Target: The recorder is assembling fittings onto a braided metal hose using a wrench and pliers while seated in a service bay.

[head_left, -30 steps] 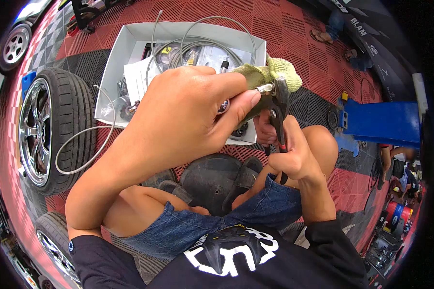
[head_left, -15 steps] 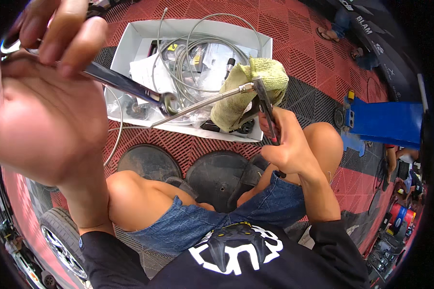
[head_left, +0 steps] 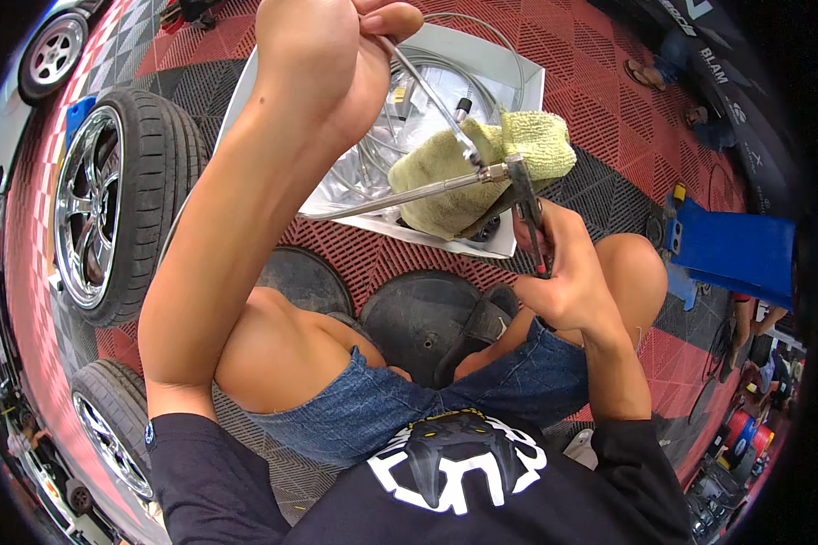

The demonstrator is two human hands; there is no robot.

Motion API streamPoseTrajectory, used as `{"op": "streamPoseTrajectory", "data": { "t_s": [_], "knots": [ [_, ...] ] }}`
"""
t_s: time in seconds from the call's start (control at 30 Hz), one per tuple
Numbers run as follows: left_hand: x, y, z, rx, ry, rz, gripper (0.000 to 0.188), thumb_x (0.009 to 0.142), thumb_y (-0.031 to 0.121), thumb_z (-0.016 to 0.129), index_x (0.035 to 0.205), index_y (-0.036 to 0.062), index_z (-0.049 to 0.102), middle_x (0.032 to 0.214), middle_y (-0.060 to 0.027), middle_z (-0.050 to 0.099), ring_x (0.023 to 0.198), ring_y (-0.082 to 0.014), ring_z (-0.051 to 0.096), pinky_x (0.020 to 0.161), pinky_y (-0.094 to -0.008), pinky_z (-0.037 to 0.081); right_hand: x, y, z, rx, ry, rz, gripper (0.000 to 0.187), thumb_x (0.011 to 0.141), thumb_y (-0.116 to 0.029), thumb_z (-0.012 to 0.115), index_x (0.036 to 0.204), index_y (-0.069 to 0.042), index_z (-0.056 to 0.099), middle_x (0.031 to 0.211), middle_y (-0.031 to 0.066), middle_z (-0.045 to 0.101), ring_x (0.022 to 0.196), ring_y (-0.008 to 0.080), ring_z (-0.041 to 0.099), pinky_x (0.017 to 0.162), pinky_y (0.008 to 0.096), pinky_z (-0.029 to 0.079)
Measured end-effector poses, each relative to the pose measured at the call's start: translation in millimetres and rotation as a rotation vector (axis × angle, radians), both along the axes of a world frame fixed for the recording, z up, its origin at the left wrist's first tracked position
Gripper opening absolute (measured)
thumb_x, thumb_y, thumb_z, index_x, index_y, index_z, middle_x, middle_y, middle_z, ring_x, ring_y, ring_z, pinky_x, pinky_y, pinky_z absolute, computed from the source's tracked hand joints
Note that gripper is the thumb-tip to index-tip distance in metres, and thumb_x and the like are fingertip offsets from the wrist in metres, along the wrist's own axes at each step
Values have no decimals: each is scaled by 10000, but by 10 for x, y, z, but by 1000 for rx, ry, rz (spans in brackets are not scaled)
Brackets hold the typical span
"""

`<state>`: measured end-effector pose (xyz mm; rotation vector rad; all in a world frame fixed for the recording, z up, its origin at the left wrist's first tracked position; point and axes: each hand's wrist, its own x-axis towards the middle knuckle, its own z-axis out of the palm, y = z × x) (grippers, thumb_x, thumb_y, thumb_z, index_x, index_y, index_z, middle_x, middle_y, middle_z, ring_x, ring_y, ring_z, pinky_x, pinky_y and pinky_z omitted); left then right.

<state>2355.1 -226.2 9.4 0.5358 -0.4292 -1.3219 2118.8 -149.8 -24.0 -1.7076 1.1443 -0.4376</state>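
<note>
My left hand (head_left: 336,54) is raised over the far side, its fingers closed around a long chrome wrench (head_left: 432,98). The wrench's lower end meets or sits just above a metal hose fitting (head_left: 493,173); I cannot tell if it is seated. From that fitting a braided metal hose (head_left: 391,199) runs off to the left. My right hand (head_left: 559,268) is wrapped around dark pliers (head_left: 526,204), whose jaws are at the fitting's right end. A yellow-green microfiber towel (head_left: 450,195) lies bunched behind and under the fitting.
A white box (head_left: 527,86) holding coiled hose and plastic bags stands beyond my knees. Black round discs (head_left: 418,318) lie between my legs. Wheels with tyres (head_left: 168,182) stand at left. A blue metal piece (head_left: 736,245) is at right.
My left hand has moved right and away, bringing the wrench's end from over the hose to the fitting. The right hand and pliers have shifted only slightly in view.
</note>
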Motion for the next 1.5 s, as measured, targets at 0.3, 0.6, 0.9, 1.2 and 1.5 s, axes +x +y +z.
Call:
{"op": "streamPoseTrajectory", "data": {
  "t_s": [0.3,0.6,0.9,1.2,1.5],
  "knots": [
    [-29,-173,-233,97,60,-162,213,1060,198,371,874,96,361,756,1,348,605,-95,316,500,-224,319,-23,-3,-32,-38,-25,52,361,536,-62,540,866,84,528,643,85,331,602,180,323,553,324,313],
    [-352,-206,-604,377,-142,-327,244,1072,196,312,924,5,350,809,-32,343,638,-109,331,547,-246,383,-43,19,-39,-87,-33,61,412,531,-62,549,913,94,550,642,86,346,595,185,342,553,321,322],
    [-497,-117,-832,631,-577,-406,331,1074,242,314,1025,-45,471,954,-136,559,769,-232,611,723,-377,560,-36,9,-13,-38,-9,65,345,532,-61,547,846,78,522,651,83,334,617,160,326,552,315,304],
    [-476,-102,-966,600,-485,-587,421,1086,297,245,1088,-59,469,1064,-195,620,898,-226,687,834,-398,608,-15,13,-49,-21,-34,59,358,542,-64,551,868,81,528,662,45,319,625,149,316,559,306,308],
    [-357,-31,-796,657,-808,-766,369,1052,283,289,901,89,563,596,10,516,441,-53,372,366,-215,265,-55,1,-42,55,-26,49,427,544,-65,559,939,96,554,661,56,338,621,150,337,559,308,318]
  ]
}}
